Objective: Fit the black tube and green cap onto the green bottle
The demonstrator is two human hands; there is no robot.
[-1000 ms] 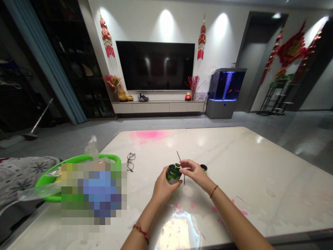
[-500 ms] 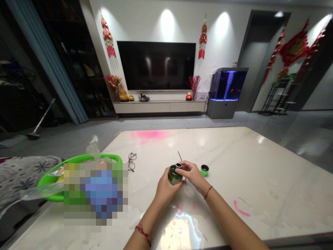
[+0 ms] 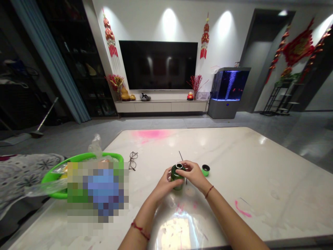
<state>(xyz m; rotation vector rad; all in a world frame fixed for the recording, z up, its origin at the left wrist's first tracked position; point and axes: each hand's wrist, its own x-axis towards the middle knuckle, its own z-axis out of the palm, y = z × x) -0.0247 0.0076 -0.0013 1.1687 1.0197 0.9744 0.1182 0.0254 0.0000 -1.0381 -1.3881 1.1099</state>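
A small dark green bottle (image 3: 177, 181) with a pale ring round its open mouth stands about upright at the middle of the table. My left hand (image 3: 166, 184) is wrapped round its left and near side, the thumb lying across the front. From the right, my right hand (image 3: 193, 173) grips the neck just below the mouth, thumb in front and fingers behind. A bright green cap (image 3: 205, 170), dark inside, lies open side up beside my right hand. Partly hidden behind the fingers is a thin dark stick (image 3: 180, 155).
Folded glasses (image 3: 133, 160) rest on the pale table (image 3: 221, 146) left of my hands. At the left edge a green basket (image 3: 44, 182) holds plastic bags and a blurred-out blue patch. Pink stains and a thin sliver (image 3: 244, 200) mark the table.
The bottle has gone from tilted to more upright, and more of its front shows. My left hand has shifted its hold round it. The whole view has swung slightly left.
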